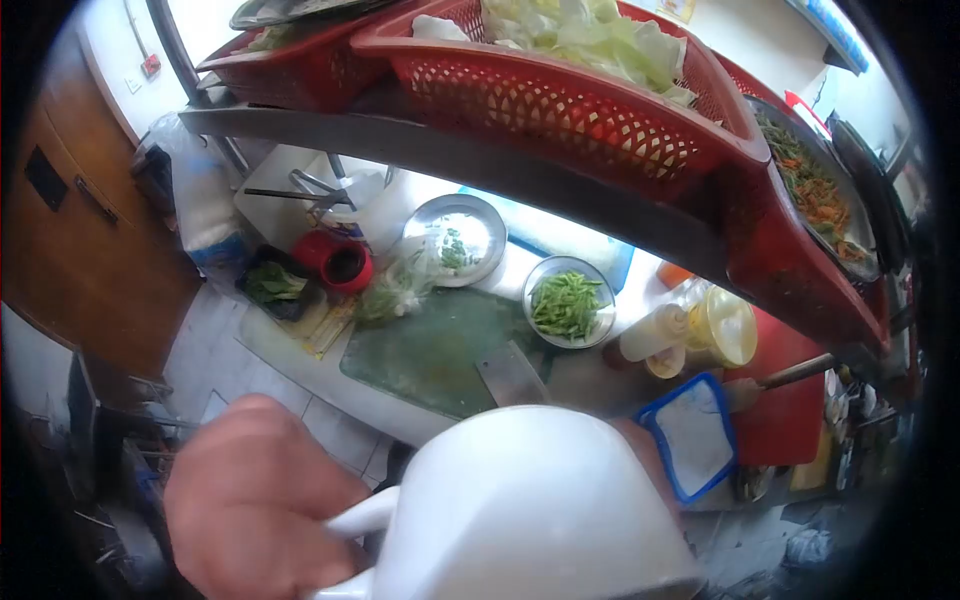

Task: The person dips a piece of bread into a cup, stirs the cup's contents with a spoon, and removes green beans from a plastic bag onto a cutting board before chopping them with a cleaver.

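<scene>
A white mug fills the lower middle of the head view, very close to the camera and tilted. My left hand is closed round its handle, on the mug's left side. Only a strip of skin from what seems to be my right hand shows past the mug's right edge; its fingers are hidden. Beyond the mug, a cleaver lies on a green cutting board. A metal bowl of cut green vegetables stands at the board's far right corner.
Overhead, a shelf carries red baskets with leafy vegetables. Behind the board sits a metal plate. A red container stands at the left; a blue-rimmed box and bottles are at the right.
</scene>
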{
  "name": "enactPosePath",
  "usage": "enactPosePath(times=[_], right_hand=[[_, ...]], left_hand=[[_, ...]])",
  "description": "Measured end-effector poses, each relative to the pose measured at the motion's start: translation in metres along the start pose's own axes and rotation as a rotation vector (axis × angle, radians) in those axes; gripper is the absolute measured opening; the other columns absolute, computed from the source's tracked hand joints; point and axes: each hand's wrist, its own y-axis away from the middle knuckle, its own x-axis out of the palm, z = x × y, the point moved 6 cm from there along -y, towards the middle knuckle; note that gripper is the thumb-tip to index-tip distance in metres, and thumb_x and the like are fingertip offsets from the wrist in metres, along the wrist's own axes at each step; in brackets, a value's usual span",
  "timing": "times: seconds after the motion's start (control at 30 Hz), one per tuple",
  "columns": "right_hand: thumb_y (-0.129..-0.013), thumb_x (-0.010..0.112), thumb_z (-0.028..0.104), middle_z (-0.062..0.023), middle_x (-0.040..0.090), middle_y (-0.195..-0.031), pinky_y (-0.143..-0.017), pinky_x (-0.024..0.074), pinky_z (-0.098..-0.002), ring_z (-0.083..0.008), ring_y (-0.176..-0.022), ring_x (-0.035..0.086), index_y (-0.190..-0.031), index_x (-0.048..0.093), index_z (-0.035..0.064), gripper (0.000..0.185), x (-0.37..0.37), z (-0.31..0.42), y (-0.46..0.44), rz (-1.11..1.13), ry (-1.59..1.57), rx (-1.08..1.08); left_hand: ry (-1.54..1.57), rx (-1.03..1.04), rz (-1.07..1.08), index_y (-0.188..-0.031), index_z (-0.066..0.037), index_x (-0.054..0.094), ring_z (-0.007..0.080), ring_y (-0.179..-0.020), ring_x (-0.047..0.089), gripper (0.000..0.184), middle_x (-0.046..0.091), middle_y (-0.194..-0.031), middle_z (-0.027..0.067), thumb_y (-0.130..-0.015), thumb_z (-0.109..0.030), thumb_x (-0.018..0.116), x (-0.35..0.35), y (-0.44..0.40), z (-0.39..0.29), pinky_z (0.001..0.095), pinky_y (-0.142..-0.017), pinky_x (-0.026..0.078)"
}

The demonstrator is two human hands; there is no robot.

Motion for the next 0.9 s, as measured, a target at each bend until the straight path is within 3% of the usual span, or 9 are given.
enactPosePath(times=[0.07,0.5,0.87,0.9], right_hand=[[-0.080,0.058,0.005,-0.0165,0.067,-0.090,-0.075,0.0529,-0.0352,-0.0296,-0.082,0.067,-0.100,0.067,-0.0010,0.023,-0.002,0.001,0.000,-0.018,-0.002,-0.028],[-0.080,0.058,0.007,-0.0170,0.068,-0.092,-0.078,0.0530,-0.0370,-0.0320,-0.086,0.067,-0.103,0.066,0.0004,0.025,-0.001,0.003,-0.002,0.040,0.049,-0.027],[-0.081,0.058,0.011,-0.0173,0.068,-0.093,-0.079,0.0521,-0.0393,-0.0339,-0.088,0.066,-0.103,0.066,0.0008,0.026,-0.004,0.007,-0.001,0.080,0.046,-0.004],[-0.081,0.058,0.011,-0.0173,0.067,-0.093,-0.079,0.0521,-0.0394,-0.0341,-0.088,0.066,-0.103,0.066,0.0008,0.025,-0.003,0.005,-0.001,0.070,0.054,-0.011]], left_hand=[[-0.318,0.064,-0.022,-0.069,-0.008,0.058,0.0198,-0.042,0.050,0.046,0.054,-0.056,0.0068,-0.094,-0.046,0.054,-0.003,0.001,-0.009,0.0347,-0.041,0.038],[-0.345,0.052,-0.001,-0.069,-0.009,0.058,0.0183,-0.041,0.050,0.048,0.054,-0.056,0.0052,-0.094,-0.050,0.053,0.006,-0.003,-0.018,0.0341,-0.040,0.036],[-0.409,0.044,-0.311,-0.069,-0.010,0.058,0.0171,-0.041,0.049,0.050,0.054,-0.056,0.0040,-0.093,-0.053,0.053,-0.001,-0.002,-0.029,0.0337,-0.040,0.034],[-0.228,-0.074,0.147,-0.070,-0.010,0.059,0.0167,-0.045,0.050,0.051,0.055,-0.058,0.0044,-0.092,-0.055,0.053,-0.004,-0.016,-0.020,0.0334,-0.041,0.034]])
